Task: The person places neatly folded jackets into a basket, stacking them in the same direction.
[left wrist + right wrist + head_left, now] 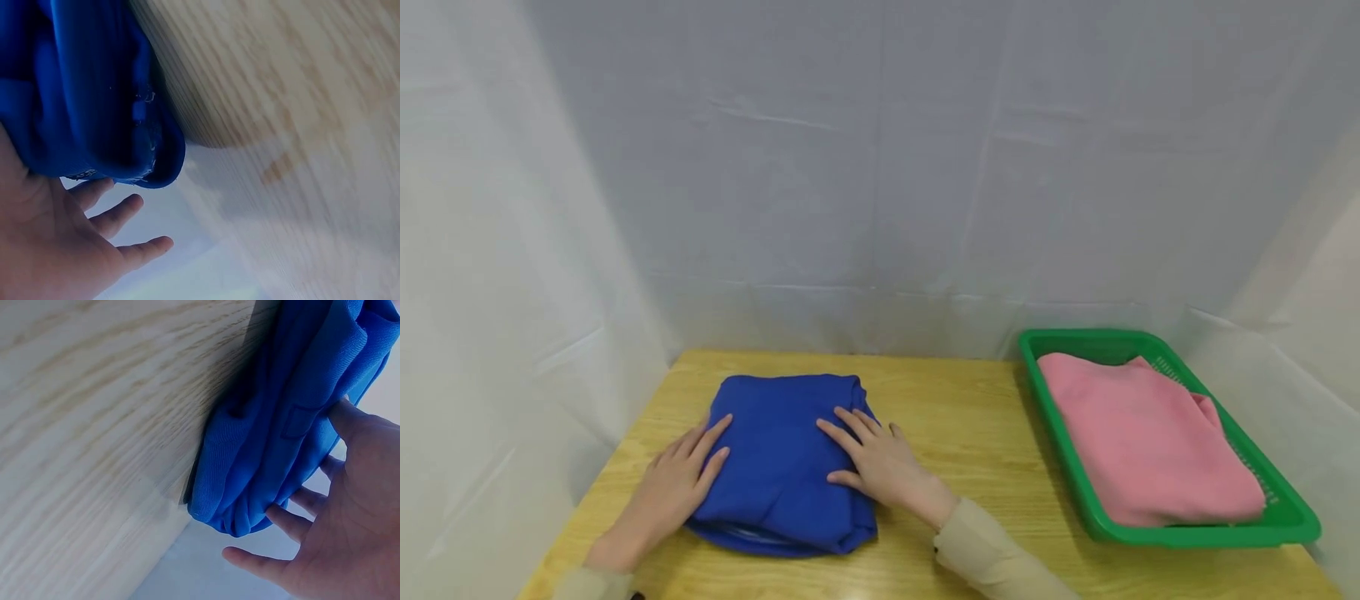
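A folded blue garment (pixel 782 450) lies as a thick squarish bundle on the left half of the wooden table. My left hand (pixel 676 486) rests on its left edge, fingertips on the top layer. On the right edge my right hand (pixel 880 462) lies with spread fingers over the fabric. Stacked layers of the blue cloth (pixel 275 425) show along its side in the right wrist view. In the left wrist view, the fingers (pixel 119 215) of my left hand extend beside the rounded folded edge.
A green plastic basket (pixel 1060 425) stands at the table's right side, with a folded pink cloth (pixel 1150 442) inside. The wooden table (pixel 955 417) reaches back to a pale sheet (pixel 880 167) hanging behind it. Similar sheets hang on both sides.
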`<state>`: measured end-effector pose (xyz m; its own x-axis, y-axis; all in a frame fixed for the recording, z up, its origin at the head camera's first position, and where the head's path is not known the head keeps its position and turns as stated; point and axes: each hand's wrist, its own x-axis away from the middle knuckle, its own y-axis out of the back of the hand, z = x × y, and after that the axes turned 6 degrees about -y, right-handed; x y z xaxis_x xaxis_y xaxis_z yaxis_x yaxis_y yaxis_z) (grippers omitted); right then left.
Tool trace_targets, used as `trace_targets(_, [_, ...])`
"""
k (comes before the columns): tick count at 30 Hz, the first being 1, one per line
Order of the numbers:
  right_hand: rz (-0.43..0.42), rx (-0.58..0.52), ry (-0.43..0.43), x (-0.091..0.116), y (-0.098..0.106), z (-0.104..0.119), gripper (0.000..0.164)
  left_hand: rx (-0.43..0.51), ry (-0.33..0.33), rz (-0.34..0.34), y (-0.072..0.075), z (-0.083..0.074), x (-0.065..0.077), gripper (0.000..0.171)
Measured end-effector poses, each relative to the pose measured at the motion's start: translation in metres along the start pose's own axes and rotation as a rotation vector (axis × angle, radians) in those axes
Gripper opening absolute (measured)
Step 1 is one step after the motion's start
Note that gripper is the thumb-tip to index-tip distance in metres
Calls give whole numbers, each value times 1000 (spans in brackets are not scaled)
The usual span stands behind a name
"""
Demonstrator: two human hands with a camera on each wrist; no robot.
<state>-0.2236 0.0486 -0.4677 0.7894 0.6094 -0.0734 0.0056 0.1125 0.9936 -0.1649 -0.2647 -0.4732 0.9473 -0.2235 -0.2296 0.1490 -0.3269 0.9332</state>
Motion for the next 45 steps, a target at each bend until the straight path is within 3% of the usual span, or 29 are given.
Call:
trace_targets(13, [6,0,-18,9,0,-11,73,27,-51,-47,-8,-13,-4,51])
trace_targets(23, [-15,-4,-16,19,2,-19,72,39,-40,-27,-13,-21,-8,53])
trace_targets(33, [-44,-7,-4,25,0,-28,72,17,-40,-47,-16,-31,-10,52])
trace_targets(40, [-10,-1,-21,29,2,-31,72,-11,-54,-49,-18,-36,-12,51])
trace_targets(45, [6,-7,-28,32,1,-33,72,-3,-78,-97,-24,-36,-13,50])
